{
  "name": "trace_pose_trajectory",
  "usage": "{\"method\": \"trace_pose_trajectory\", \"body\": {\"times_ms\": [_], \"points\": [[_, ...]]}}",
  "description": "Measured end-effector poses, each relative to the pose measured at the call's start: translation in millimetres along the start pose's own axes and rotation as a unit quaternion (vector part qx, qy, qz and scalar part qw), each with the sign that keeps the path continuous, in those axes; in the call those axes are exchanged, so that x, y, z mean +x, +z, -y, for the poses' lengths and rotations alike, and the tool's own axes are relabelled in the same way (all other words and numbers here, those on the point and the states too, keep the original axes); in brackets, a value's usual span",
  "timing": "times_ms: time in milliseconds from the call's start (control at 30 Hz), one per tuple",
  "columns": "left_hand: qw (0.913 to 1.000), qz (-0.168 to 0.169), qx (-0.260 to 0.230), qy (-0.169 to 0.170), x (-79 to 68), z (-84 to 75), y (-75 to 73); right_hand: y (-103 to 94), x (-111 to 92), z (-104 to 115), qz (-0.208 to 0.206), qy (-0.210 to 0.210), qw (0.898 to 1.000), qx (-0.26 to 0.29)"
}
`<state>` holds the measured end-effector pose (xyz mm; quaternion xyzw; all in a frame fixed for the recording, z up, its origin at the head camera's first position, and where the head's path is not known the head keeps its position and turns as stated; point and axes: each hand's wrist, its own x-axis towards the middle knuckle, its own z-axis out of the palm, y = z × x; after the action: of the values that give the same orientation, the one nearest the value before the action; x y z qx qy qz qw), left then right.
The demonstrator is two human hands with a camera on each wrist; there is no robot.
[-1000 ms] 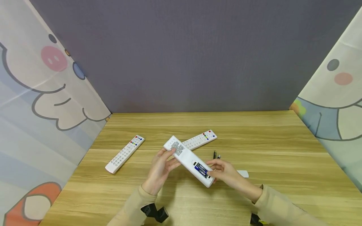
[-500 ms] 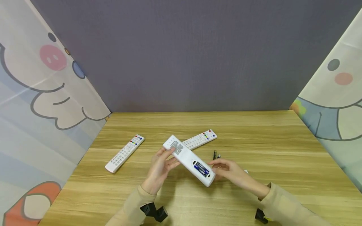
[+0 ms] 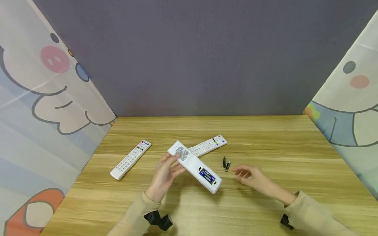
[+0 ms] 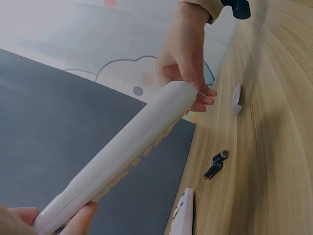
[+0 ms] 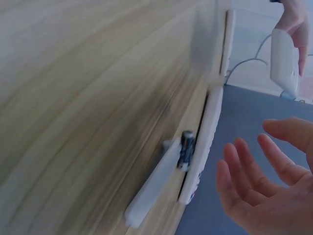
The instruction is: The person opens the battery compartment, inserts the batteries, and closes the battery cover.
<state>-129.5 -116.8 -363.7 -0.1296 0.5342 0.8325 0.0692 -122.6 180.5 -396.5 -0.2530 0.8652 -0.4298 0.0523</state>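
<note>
My left hand (image 3: 162,177) grips a white remote control (image 3: 192,164) by one end, its back facing up. Two blue batteries (image 3: 207,176) lie side by side in the uncovered compartment at the other end. My right hand (image 3: 255,178) hovers apart from the remote, over the table, fingers loosely bent and holding nothing. Below it on the wood is the white battery cover (image 5: 152,183), mostly hidden by the hand in the head view but plain in the left wrist view. Two dark loose batteries (image 3: 226,164) lie just beyond the right fingertips.
Another white remote (image 3: 207,146) lies buttons up behind the held one, which partly covers it. A further remote (image 3: 131,159) rests buttons up at the left of the wooden table (image 3: 280,144). A grey panel (image 3: 200,59) stands along the back edge.
My right hand has left the remote's battery end and moved right, uncovering the loose batteries from view. The left hand still holds the remote, shifted slightly left.
</note>
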Motion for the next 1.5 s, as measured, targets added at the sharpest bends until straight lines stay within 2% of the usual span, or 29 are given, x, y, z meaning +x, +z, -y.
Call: {"method": "trace_pose_trajectory", "body": {"times_ms": [333, 567, 1000, 1200, 1500], "points": [[0.9999, -0.010, 0.005, -0.004, 1.1, 0.2, -3.0, -4.5, -6.1, -8.7, 0.002, 0.018, 0.994, -0.109], [0.9999, -0.014, 0.002, -0.004, 1.4, 0.9, -5.1, -5.9, -9.1, -14.1, 0.014, -0.011, 0.988, -0.156], [0.9998, -0.021, -0.005, -0.006, 1.0, 2.1, -6.3, -7.3, -9.1, -23.2, 0.049, -0.023, 0.981, -0.187], [0.9999, -0.010, -0.003, -0.007, -0.9, 1.7, -7.0, -6.0, -7.5, -28.0, 0.057, -0.028, 0.975, -0.211], [0.9999, -0.013, -0.004, -0.009, 0.1, 1.5, -6.5, -4.5, -6.6, -31.0, 0.063, -0.020, 0.975, -0.211]]}}
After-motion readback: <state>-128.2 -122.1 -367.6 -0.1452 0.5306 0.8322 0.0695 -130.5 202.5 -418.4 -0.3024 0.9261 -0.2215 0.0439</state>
